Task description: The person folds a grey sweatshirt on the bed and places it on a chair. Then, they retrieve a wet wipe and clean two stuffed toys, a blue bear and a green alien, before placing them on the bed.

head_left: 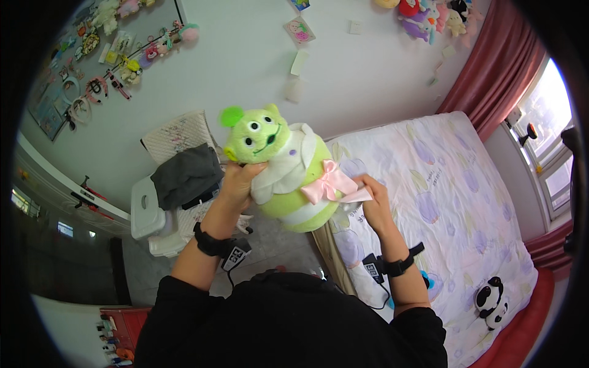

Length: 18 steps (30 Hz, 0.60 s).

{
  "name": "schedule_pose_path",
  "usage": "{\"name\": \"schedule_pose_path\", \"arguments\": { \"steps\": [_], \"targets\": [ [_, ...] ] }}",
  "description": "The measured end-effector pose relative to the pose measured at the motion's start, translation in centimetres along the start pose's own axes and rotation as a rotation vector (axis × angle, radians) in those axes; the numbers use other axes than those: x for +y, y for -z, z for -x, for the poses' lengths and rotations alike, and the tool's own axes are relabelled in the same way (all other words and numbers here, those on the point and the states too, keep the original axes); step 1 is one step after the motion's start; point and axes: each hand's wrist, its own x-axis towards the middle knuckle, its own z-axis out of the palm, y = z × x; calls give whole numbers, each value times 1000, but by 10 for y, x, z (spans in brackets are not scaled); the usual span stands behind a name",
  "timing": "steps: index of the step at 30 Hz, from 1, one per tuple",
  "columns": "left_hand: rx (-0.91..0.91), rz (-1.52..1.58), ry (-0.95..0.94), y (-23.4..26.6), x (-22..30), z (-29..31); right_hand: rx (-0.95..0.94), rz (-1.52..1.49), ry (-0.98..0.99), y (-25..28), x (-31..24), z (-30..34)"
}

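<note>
A green plush toy with three eyes, a smiling mouth and a white collar is held up in front of me, its head leaning to the left. My left hand grips it at the neck, just under the head, with the thumb on the collar. Around its belly runs a white band with a pink satin bow. My right hand pinches the loose end of the bow's ribbon at the toy's right side. Both wrists wear black straps with small devices.
To the right is a bed with a floral sheet and a panda plush. At left, a chair carries a dark grey cloth beside a white plastic stool. A pink curtain hangs by the window.
</note>
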Motion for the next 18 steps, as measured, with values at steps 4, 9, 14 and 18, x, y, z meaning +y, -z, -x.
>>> {"name": "schedule_pose_path", "arguments": {
  "steps": [4,9,14,18],
  "targets": [
    [-67,-72,-78,-7,-20,-11,-118,-351,-125,-22,25,-24],
    [-187,-356,-65,-18,-14,-12,-262,-544,-184,-32,41,-29],
    [-304,-477,-97,-22,14,-7,-94,-577,-132,-39,22,-23],
    [-114,-414,-422,-45,63,-6,-19,-817,-284,-43,4,-24]
  ]
}}
